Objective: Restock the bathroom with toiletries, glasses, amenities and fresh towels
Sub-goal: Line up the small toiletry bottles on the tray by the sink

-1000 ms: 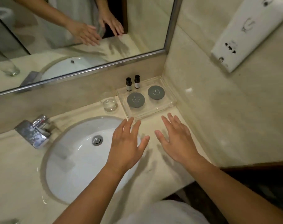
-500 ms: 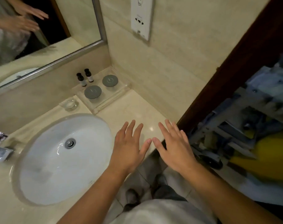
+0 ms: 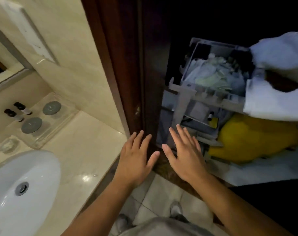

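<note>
Left hand (image 3: 136, 160) and right hand (image 3: 184, 155) splayed flat, holding nothing; tray (image 3: 59, 128) at 9 o'clock looks stocked, glass (image 3: 8, 145) beside it, towels (image 3: 277, 51) on cart (image 3: 184, 99) at 2 o'clock probably remaining.

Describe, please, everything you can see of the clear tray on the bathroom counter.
The clear tray looks like thick acrylic, rectangular, lying flat on the beige counter in the corner by the wall. It holds two small dark-capped bottles standing upright and two round grey discs. A drinking glass stands just beside it.
</note>
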`<state>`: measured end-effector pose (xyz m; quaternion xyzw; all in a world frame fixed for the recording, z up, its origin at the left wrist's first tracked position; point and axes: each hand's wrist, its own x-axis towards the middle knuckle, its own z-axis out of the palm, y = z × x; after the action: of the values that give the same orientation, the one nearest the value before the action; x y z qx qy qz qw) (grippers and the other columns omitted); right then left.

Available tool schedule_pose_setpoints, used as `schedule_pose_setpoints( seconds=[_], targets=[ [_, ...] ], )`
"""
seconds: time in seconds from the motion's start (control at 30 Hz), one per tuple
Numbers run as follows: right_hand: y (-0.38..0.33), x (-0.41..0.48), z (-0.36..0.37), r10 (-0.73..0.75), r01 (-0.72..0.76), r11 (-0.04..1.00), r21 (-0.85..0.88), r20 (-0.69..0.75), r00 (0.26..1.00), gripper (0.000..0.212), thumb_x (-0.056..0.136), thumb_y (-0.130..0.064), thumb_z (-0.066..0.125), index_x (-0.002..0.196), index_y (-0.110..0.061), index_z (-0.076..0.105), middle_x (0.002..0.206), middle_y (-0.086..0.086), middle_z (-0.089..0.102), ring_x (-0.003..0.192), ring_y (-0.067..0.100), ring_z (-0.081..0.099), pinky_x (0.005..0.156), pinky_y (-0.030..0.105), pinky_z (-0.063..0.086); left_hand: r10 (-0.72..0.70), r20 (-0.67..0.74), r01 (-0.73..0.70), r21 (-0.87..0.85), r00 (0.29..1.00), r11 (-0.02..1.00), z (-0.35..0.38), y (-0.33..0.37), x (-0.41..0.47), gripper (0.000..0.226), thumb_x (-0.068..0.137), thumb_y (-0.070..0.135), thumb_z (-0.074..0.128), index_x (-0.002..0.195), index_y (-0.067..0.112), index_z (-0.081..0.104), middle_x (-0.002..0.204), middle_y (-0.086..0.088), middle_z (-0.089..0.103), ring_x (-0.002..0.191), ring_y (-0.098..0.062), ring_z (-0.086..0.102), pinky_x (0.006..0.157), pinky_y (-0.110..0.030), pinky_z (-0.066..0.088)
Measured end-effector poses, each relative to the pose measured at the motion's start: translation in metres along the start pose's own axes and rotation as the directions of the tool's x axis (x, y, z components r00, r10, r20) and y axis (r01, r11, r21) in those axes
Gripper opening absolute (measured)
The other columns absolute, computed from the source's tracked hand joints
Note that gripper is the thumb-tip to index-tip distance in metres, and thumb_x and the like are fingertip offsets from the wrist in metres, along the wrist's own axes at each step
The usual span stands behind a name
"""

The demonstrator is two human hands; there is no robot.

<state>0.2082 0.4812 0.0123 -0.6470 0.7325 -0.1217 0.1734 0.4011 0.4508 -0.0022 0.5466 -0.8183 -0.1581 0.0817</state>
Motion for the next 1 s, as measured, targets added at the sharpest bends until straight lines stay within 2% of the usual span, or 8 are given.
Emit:
schedule_pose_setpoints(
  seconds=[0.13, 0.27, 0.47, 0.57, 0.7, 0.87, 1.0],
  targets=[
    [0.063, 0.001, -0.040, 0.020, -0.019, 1.000, 0.011, -0.086, 0.996, 0.081, 0.096, -0.076, 0.014, 0.165, -0.033, 0.018, 0.174, -0.008, 0.006, 0.160, 0.012, 0.000, 0.129, 0.044, 0.004, 0.079, -0.022, -0.079, 0.006, 0.997, 0.997, 0.012, 0.067, 0.041, 0.075, 0.099, 0.072, 0.022, 0.161, 0.030, 0.031, 0.169, -0.001, 0.026, 0.158, -0.023, 0.014, 0.125, -0.039, 0.014],
    [0.117, 0.000, -0.076, 0.050, -0.049, 0.999, 0.007, -0.153, 0.987, 0.082, 0.095, -0.076, 0.010, 0.164, -0.033, 0.020, 0.174, -0.007, 0.007, 0.160, 0.013, 0.002, 0.129, 0.046, 0.005, 0.144, -0.026, -0.144, 0.006, 0.989, 0.990, 0.024, 0.126, 0.075, 0.074, 0.100, 0.070, 0.022, 0.161, 0.030, 0.027, 0.171, 0.001, 0.019, 0.159, -0.021, 0.007, 0.123, -0.034, 0.005],
    [0.183, 0.002, -0.115, 0.112, -0.111, 0.994, 0.016, -0.227, 0.967, 0.075, 0.100, -0.071, 0.019, 0.164, -0.032, 0.022, 0.174, -0.004, 0.009, 0.160, 0.016, 0.004, 0.128, 0.046, 0.007, 0.236, -0.027, -0.237, -0.007, 0.971, 0.972, 0.030, 0.194, 0.112, 0.075, 0.098, 0.071, 0.021, 0.160, 0.030, 0.031, 0.170, -0.001, 0.023, 0.158, -0.023, 0.011, 0.125, -0.041, 0.015],
    [0.199, 0.015, -0.130, 0.128, -0.130, 0.991, 0.010, -0.267, 0.955, 0.076, 0.100, -0.071, 0.018, 0.163, -0.031, 0.025, 0.174, -0.003, 0.012, 0.160, 0.018, 0.007, 0.128, 0.047, 0.009, 0.267, -0.032, -0.267, -0.003, 0.963, 0.964, 0.025, 0.213, 0.135, 0.075, 0.098, 0.071, 0.023, 0.160, 0.028, 0.032, 0.169, -0.002, 0.024, 0.157, -0.024, 0.012, 0.125, -0.043, 0.016],
    [0.218, 0.042, -0.151, 0.145, -0.144, 0.989, 0.028, -0.293, 0.945, 0.079, 0.098, -0.073, 0.015, 0.164, -0.029, 0.025, 0.174, -0.001, 0.013, 0.161, 0.019, 0.006, 0.129, 0.048, 0.008, 0.292, -0.042, -0.293, -0.003, 0.955, 0.956, 0.020, 0.233, 0.177, 0.067, 0.101, 0.062, 0.040, 0.158, 0.027, 0.034, 0.167, -0.004, 0.027, 0.156, -0.026, 0.017, 0.123, -0.048, 0.022],
    [0.244, 0.088, -0.173, 0.202, -0.207, 0.978, 0.020, -0.316, 0.927, 0.074, 0.101, -0.071, 0.021, 0.164, -0.031, 0.023, 0.174, -0.001, 0.013, 0.160, 0.020, 0.006, 0.129, 0.049, 0.007, 0.310, -0.034, -0.311, -0.056, 0.950, 0.949, 0.019, 0.251, 0.242, 0.065, 0.103, 0.060, 0.039, 0.159, 0.029, 0.031, 0.170, -0.001, 0.018, 0.158, -0.023, 0.006, 0.125, -0.051, 0.017],
    [0.262, 0.134, -0.188, 0.254, -0.267, 0.963, 0.022, -0.386, 0.887, 0.073, 0.099, -0.069, 0.025, 0.157, -0.028, 0.038, 0.165, 0.004, 0.033, 0.154, 0.024, 0.026, 0.126, 0.052, 0.020, 0.308, 0.014, -0.305, -0.103, 0.951, 0.947, 0.027, 0.261, 0.303, 0.065, 0.103, 0.063, 0.038, 0.159, 0.032, 0.028, 0.172, 0.004, 0.012, 0.158, -0.018, -0.001, 0.126, -0.049, 0.012]
  ],
)
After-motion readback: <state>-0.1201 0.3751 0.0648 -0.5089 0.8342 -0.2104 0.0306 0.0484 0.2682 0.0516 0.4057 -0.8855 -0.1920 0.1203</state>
